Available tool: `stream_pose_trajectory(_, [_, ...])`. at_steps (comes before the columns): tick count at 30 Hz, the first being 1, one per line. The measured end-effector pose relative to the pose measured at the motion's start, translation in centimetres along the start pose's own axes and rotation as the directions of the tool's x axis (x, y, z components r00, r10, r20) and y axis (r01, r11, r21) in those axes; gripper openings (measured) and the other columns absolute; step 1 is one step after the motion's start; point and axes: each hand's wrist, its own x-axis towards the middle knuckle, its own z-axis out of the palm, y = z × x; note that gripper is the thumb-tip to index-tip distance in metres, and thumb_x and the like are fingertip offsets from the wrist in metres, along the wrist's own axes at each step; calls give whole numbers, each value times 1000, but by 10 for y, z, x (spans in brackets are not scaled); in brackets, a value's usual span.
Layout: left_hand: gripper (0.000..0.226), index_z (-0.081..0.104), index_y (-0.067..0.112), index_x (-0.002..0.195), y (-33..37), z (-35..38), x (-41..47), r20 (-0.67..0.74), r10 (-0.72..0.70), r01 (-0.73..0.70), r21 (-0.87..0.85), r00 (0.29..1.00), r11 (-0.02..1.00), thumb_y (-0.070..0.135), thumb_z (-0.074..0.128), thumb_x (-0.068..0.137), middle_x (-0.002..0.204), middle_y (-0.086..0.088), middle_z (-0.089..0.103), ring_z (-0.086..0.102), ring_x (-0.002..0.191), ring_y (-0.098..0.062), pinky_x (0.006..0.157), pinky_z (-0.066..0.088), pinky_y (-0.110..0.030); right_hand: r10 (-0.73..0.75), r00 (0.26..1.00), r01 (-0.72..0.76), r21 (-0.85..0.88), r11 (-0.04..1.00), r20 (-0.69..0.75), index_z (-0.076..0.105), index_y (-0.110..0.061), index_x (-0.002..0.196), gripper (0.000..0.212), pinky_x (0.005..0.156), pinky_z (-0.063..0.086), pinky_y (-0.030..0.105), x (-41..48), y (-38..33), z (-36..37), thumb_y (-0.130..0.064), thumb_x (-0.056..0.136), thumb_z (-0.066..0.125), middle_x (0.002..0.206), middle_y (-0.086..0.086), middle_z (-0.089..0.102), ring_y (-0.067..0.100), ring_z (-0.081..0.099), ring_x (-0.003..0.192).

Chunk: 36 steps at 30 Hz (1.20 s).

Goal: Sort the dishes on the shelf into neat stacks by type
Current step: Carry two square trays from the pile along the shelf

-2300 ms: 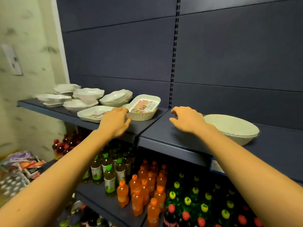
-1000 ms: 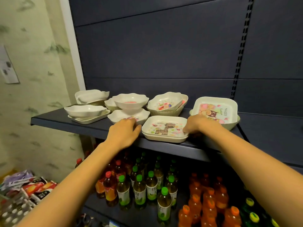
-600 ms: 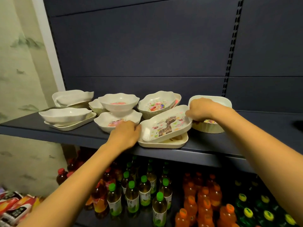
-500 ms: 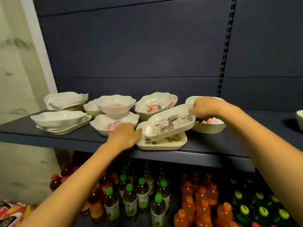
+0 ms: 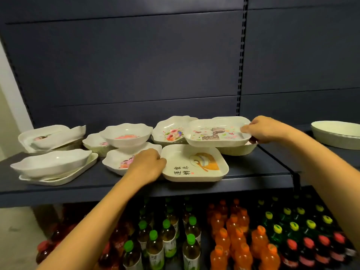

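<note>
From my head camera, my right hand pinches the right rim of the giraffe dish, fingers closed on its edge, and holds it level over the deeper rectangular dish at the back, because the two share a shape and should nest; I cannot tell whether it already rests there or hangs just above; my left hand lies curled against the left edge of the square dish with characters, fingers bent on the rim rather than wrapped round it, to keep it from sliding on the shelf and, I judge, to have it ready as the next one for that stack; the scalloped bowls sit in loose piles to the left, the flower bowl just behind the giraffe dish; an oval dish stands well apart on the right; drink bottles fill the shelf below.
</note>
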Motion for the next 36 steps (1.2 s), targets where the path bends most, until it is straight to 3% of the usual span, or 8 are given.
stream_pose_trajectory(3, [41,38,9,52,-4,-12,2,-23,44,-45,-33,999,998,17,45,91,57,-4,39,41,65,-24,53,27,-31,53,997,-49,69,996,-62,51,-9,54,40,51,31,26,-12,14,-4,-18,92,45,56,6,52,18,42,51])
stream_pose_trajectory(7, [34,55,3,63,1,-18,13,-63,78,-82,-50,995,995,17,44,92,69,-9,51,47,70,-24,58,33,-28,131,977,-113,113,987,-168,55,-9,53,41,53,35,26,-32,43,-15,-19,91,45,57,8,57,19,46,54])
stream_pose_trajectory(10, [40,42,11,51,18,-11,21,-104,104,-108,-41,989,993,16,45,91,63,-11,46,45,72,-29,59,32,-29,184,959,-164,109,980,-217,53,-9,50,44,49,33,24,-48,68,-26,-18,93,44,42,0,54,16,43,49])
stream_pose_trajectory(14, [40,42,11,52,55,6,26,-113,165,-171,-45,980,984,17,44,92,70,-14,50,46,77,-30,68,34,-31,252,934,-224,134,965,-253,51,-9,48,44,50,32,24,-65,110,-42,-15,92,45,50,5,52,17,42,49])
stream_pose_trajectory(22, [32,67,-8,86,150,45,28,-86,273,-281,-95,958,955,14,45,92,97,-26,63,54,89,-34,79,43,-38,323,866,-348,2,937,-381,61,-4,63,39,53,34,26,-95,209,-101,-23,94,45,60,8,59,27,50,65])
stream_pose_trajectory(25, [27,62,1,77,197,67,25,-75,297,-303,-110,952,946,13,44,92,93,-25,65,52,82,-30,71,36,-30,343,846,-399,-57,915,-408,59,-9,57,43,53,35,31,-106,254,-128,-25,95,45,56,4,56,26,50,62])
stream_pose_trajectory(31, [37,41,8,51,290,117,10,-61,317,-322,-137,946,937,15,46,87,55,-8,46,46,67,-29,61,33,-30,395,815,-468,-78,880,-423,70,7,98,46,59,36,33,-131,346,-175,-29,97,43,83,19,63,33,54,75])
stream_pose_trajectory(36, [36,33,11,50,361,158,-5,-25,302,-301,-192,953,934,13,45,83,53,-5,38,35,54,-23,54,29,-28,426,788,-517,-101,850,-444,68,4,109,45,74,44,37,-146,412,-213,-31,98,41,109,23,68,33,58,86])
